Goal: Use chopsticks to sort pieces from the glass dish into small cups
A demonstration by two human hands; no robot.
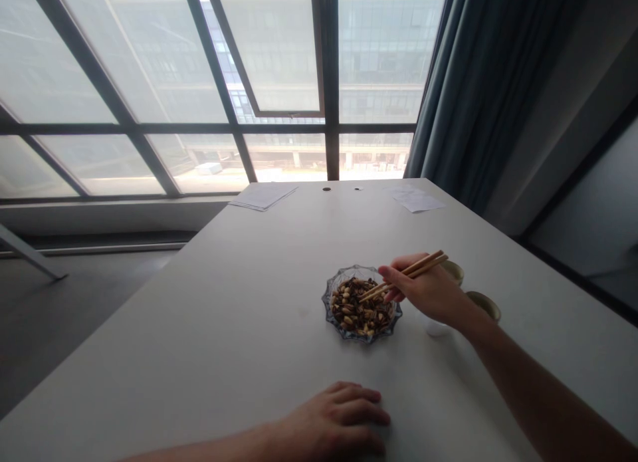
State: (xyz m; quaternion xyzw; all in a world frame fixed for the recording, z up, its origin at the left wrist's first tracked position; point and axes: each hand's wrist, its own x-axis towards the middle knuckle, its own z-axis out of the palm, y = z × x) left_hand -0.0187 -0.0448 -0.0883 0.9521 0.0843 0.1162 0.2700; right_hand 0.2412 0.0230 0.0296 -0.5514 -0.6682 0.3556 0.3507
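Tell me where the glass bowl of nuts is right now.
In the head view, the glass bowl sits on the white table, just left of the right hand, whose chopsticks reach over it, and beyond the left hand.

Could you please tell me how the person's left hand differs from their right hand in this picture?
The right hand grips wooden chopsticks, while the left hand holds nothing. The right hand is raised at the rim of a glass bowl, while the left hand lies palm-down on the table, well away from the bowl. Both hands are bare.
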